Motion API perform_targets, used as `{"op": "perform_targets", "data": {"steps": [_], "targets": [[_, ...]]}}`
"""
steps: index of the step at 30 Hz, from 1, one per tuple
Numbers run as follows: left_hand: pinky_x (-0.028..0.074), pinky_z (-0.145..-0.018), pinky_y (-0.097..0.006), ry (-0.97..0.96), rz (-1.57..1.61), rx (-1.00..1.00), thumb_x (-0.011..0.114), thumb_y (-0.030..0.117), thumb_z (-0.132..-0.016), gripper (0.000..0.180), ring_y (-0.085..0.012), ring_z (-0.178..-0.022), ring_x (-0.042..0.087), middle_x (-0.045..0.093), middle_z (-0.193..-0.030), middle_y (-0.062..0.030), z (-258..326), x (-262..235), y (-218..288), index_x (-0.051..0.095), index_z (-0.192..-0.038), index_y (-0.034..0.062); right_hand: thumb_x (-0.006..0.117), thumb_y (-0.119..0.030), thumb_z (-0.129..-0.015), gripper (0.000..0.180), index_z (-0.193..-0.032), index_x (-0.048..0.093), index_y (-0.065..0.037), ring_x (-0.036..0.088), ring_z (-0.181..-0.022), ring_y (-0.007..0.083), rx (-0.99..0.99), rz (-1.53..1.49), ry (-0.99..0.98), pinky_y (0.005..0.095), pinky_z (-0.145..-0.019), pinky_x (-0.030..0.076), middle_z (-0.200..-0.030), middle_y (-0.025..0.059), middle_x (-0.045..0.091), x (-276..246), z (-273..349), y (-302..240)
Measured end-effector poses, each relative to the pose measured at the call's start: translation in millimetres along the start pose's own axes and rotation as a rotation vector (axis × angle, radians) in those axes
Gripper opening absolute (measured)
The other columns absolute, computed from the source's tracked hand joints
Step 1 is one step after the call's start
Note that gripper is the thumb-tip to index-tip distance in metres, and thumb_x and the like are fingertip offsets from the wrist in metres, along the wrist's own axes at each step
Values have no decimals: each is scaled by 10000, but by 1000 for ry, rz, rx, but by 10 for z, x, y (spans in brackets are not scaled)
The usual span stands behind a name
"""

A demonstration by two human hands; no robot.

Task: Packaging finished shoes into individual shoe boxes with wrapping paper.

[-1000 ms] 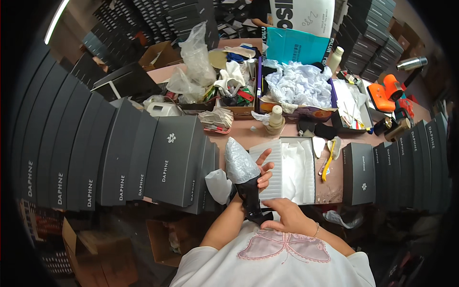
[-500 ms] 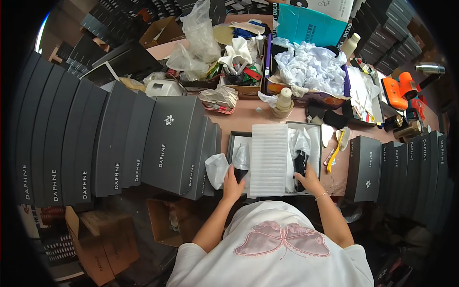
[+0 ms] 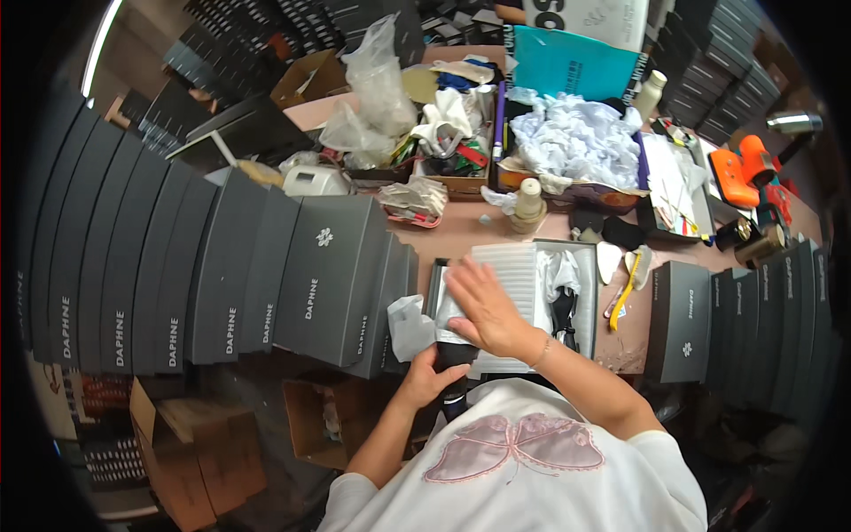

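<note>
An open grey shoebox (image 3: pixel 589 257) lies on the table in front of me, lined with white ribbed paper (image 3: pixel 512 264). My left hand (image 3: pixel 432 379) grips a black shoe (image 3: pixel 456 359) at the box's near left corner. My right hand (image 3: pixel 485 308) lies flat on the white paper just above that shoe, fingers spread. A second black shoe (image 3: pixel 564 312) rests in the right side of the box beside loose white tissue (image 3: pixel 557 269). A crumpled piece of tissue (image 3: pixel 409 324) sits just left of the box.
Dark grey shoeboxes (image 3: pixel 310 275) lean in a row on the left; more stand at the right (image 3: pixel 683 319). A small bottle (image 3: pixel 529 199), a yellow-handled tool (image 3: pixel 625 288), a tray of crumpled paper (image 3: pixel 576 142) and an orange tool (image 3: pixel 740 164) lie beyond. A cardboard carton (image 3: pixel 328 417) sits below.
My left hand has left the box's left edge and taken hold of a black shoe at the near corner. My right hand has moved left from the shoe in the box onto the paper.
</note>
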State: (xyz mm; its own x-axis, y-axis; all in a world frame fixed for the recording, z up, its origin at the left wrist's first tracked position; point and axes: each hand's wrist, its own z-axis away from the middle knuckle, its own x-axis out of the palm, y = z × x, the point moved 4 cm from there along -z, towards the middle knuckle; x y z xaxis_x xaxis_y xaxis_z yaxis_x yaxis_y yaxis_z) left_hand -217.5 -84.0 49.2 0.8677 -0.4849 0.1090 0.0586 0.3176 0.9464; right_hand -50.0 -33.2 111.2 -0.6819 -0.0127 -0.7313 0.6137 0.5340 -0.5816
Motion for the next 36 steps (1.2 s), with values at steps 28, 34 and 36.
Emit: {"op": "perform_targets", "data": {"steps": [28, 34, 36], "targets": [[451, -897, -363, 63, -803, 456, 691, 59, -753, 541, -321, -1062, 547, 531, -1165, -190, -344, 516, 807, 474, -1236, -49, 664, -203, -869, 740, -1444, 217, -70, 554, -1052, 183, 636, -1067, 338, 301, -815, 488, -1241, 151, 527, -117, 736, 20], [463, -902, -347, -107, -710, 262, 725, 102, -771, 582, -252, -1108, 564, 535, -1269, -164, -200, 386, 1274, 494, -1298, 14, 577, -166, -922, 485, -1333, 340, -64, 637, -876, 139, 977, -1725, 405, 312, -685, 559, -1119, 82, 583, 125, 910, 176], [425, -966, -356, 281, -820, 429, 740, 87, -761, 727, -247, -1202, 496, 455, -1358, -173, -292, 270, 1510, 379, -1390, 39, 553, -178, -932, 439, -1313, 366, -65, 653, -854, 166, 945, -1791, 372, 345, -721, 567, -1081, 93, 601, 157, 942, 146]]}}
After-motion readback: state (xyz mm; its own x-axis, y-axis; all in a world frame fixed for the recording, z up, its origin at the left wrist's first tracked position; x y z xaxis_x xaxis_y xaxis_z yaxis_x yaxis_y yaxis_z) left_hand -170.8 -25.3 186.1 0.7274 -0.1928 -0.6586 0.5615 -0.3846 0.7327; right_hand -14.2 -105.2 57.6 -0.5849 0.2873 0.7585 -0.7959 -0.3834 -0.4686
